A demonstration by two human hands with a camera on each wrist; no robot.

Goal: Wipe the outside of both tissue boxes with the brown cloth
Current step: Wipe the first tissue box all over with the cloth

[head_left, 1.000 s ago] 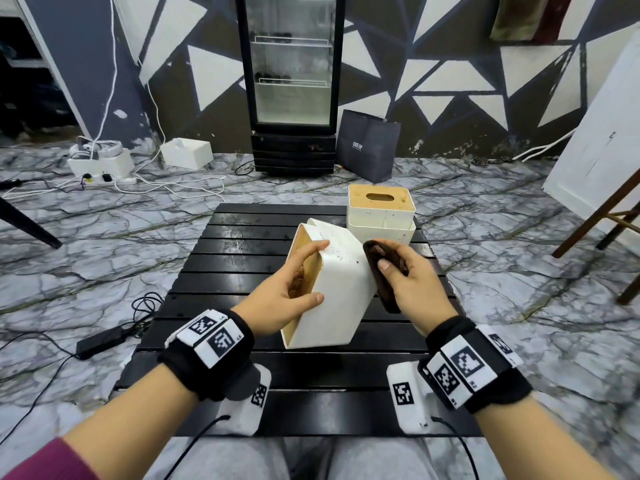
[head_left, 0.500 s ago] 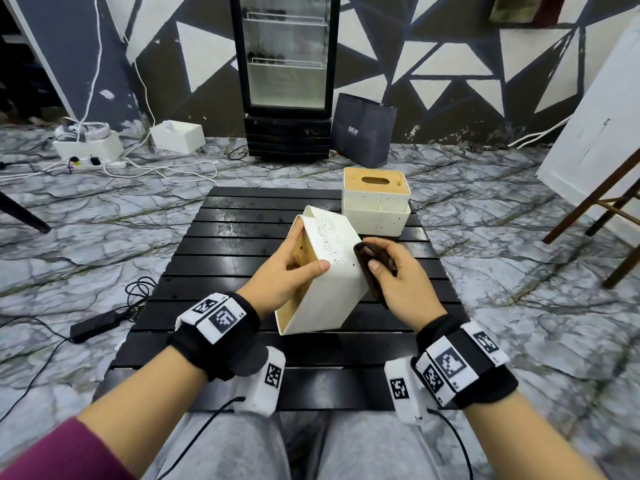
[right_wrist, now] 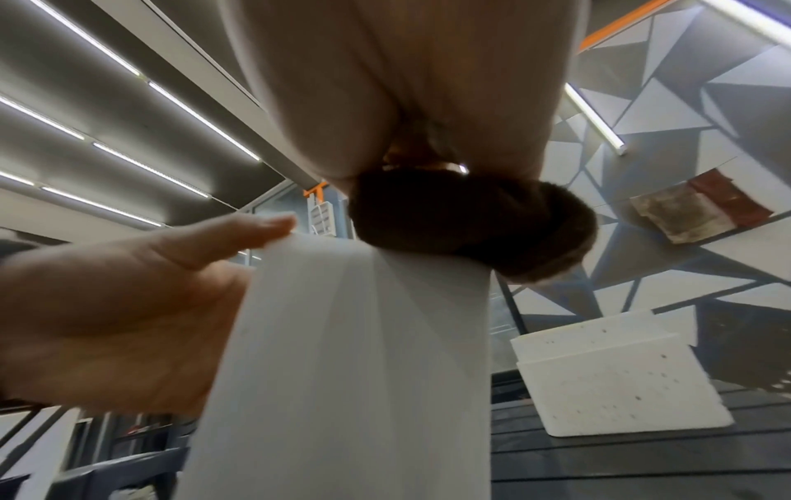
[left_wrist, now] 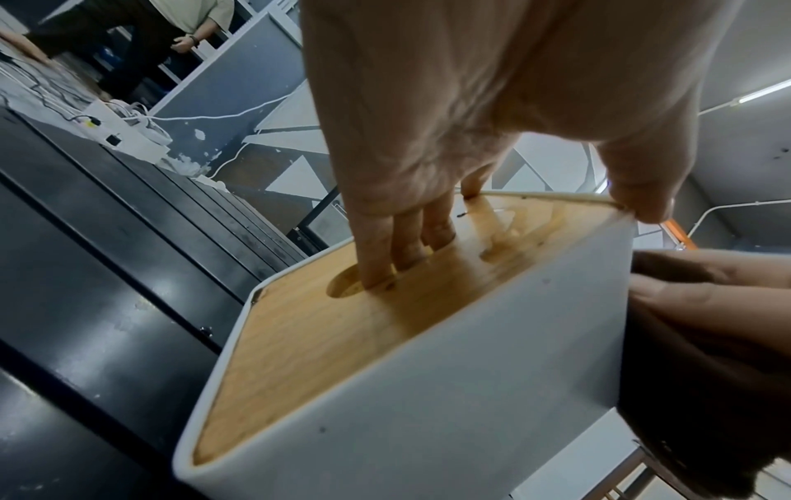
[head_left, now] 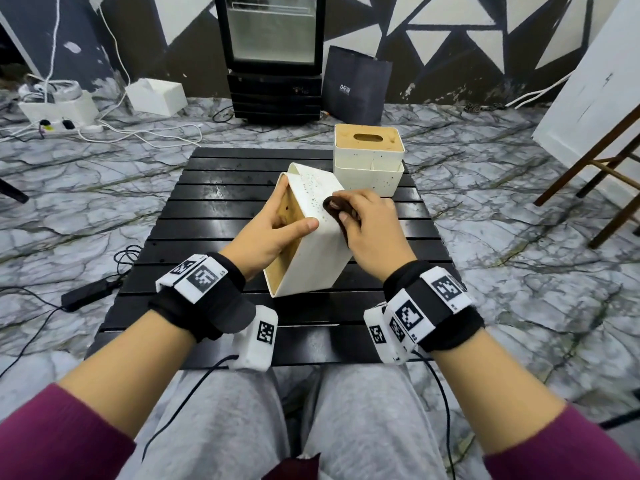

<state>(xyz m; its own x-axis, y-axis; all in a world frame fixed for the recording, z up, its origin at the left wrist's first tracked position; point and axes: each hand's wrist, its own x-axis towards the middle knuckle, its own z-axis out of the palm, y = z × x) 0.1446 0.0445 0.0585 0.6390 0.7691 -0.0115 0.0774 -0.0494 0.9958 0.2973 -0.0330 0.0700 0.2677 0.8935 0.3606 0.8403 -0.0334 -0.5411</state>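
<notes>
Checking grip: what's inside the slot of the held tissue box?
Fingers of the left hand reach into the wooden lid's slot of the held tissue box. The box's interior is hidden by lid and fingers.

A grey marble-patterned floor (head_left: 502, 209) meets a dark wall painted with white triangles (head_left: 450, 32). A glass-door fridge (head_left: 273, 46) stands against it beside a dark paper bag (head_left: 356, 84). Ceiling strip lights (right_wrist: 128, 64) glow overhead.
</notes>
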